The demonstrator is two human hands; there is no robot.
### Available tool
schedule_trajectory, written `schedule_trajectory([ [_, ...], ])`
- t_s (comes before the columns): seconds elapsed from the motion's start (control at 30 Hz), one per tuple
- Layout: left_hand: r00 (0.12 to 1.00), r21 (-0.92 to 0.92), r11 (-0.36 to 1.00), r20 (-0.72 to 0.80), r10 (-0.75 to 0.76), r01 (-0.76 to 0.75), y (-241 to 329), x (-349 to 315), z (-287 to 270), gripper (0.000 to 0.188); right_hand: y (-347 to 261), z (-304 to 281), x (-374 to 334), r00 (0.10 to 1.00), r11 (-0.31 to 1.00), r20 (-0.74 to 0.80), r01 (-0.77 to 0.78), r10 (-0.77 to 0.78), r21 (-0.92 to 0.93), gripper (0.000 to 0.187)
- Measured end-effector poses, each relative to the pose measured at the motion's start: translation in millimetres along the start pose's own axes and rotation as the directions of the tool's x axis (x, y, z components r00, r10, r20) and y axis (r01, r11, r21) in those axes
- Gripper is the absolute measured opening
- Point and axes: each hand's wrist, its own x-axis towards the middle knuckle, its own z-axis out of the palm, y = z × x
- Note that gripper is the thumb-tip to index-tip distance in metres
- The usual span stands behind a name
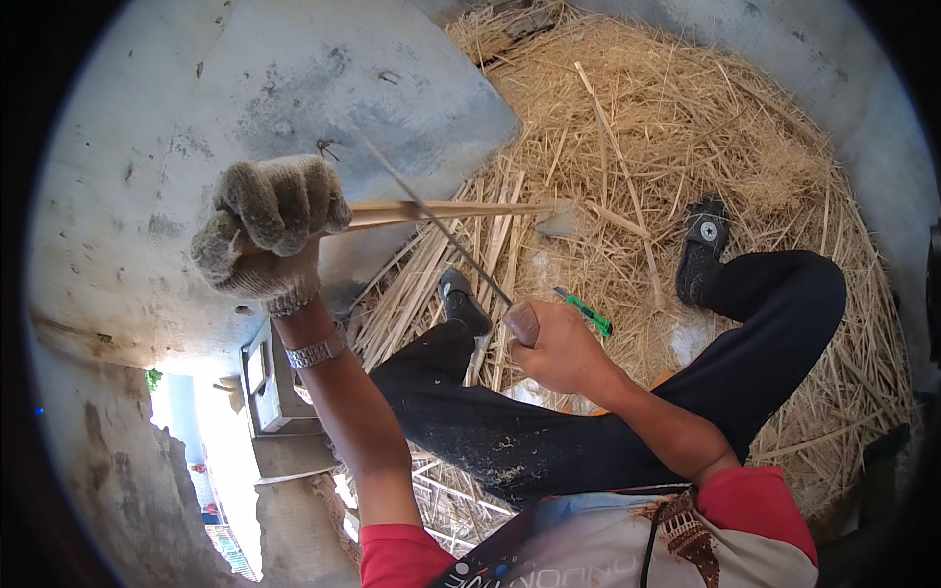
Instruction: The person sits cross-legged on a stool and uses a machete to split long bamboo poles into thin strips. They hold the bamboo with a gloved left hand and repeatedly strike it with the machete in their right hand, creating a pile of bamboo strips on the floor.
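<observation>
My left hand (274, 225), in a dirty knitted work glove, is closed in a fist around one end of a pale split bamboo strip (470, 210). The strip runs level to the right, its far end over the straw-like litter. My bare right hand (569, 348) grips a knife whose long thin blade (459, 242) points up and to the left. In this view the blade crosses the strip near its middle; whether they touch I cannot tell. The knife's handle is mostly hidden in my fist. Just beyond that hand lies a green utility knife (585, 312).
Bamboo shavings (686, 127) lie in a thick heap ahead and to the right. Long split strips (417, 284) are piled by my left shoe (464, 302). My right shoe (704, 245) rests on the shavings. A stained pale wall (196, 88) stands close at left, with a bright opening below it.
</observation>
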Motion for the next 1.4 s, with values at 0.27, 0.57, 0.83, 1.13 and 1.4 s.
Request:
schedule_trajectory([
  [0.27, 0.994, 0.031, 0.999, -0.107, -0.024, 0.027, -4.0, 2.1, 8.8, 0.031, 19.4, -14.9, 24.1, 0.971, 0.972, 0.054, -0.233, 0.235, -0.043, 0.014],
  [0.57, 0.995, -0.053, 0.999, 0.102, -0.008, 0.014, -7.4, 9.8, 12.7, 0.038, -5.6, -11.2, 3.1, 0.998, 0.998, 0.064, 0.018, -0.022, 0.060, 0.012],
  [0.83, 0.994, -0.012, 0.999, 0.097, 0.044, -0.043, -4.7, -8.8, 4.8, 0.051, 42.7, 2.4, 30.3, 0.973, 0.975, 0.053, -0.221, 0.222, -0.024, 0.009],
  [1.13, 0.987, -0.055, 0.998, -0.159, 0.033, -0.042, -1.6, -3.6, 9.6, 0.032, 122.3, 7.8, 36.4, 0.880, 0.879, -0.034, -0.475, 0.474, -0.035, 0.017],
  [1.4, 0.519, 0.599, 0.801, -0.687, 0.509, 0.008, -20.5, 7.3, 35.2, 0.032, 58.9, 28.9, 26.7, 0.996, 0.999, -0.082, -0.016, 0.020, 0.051, 0.020],
])
